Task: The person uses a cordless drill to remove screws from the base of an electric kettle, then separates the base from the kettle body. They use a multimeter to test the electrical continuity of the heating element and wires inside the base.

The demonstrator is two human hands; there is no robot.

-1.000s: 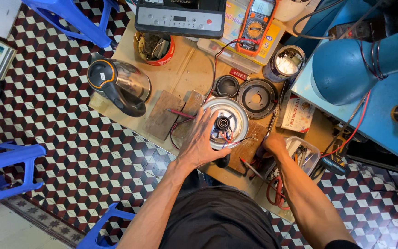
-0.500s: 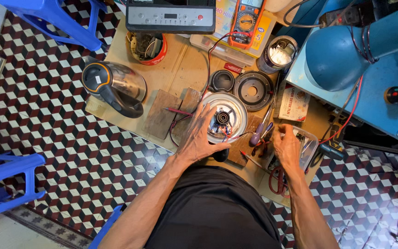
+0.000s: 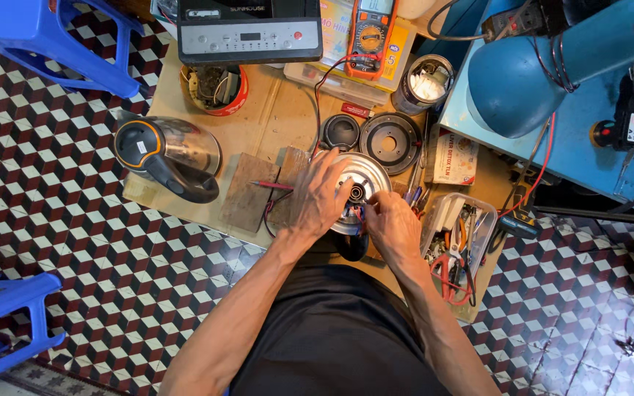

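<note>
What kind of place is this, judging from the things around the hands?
Probably a small appliance repair workshop. Both hands work on a round metal kettle base; a multimeter, an electric kettle and a clear box of hand tools lie on the low wooden board.

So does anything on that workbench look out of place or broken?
Nothing looks spilled or broken. The oddest sight is the round metal base under both hands, left hand and right hand: it lies with its wiring exposed. The kettle lies tipped on its side, and the tool tray is a jumble.
</note>
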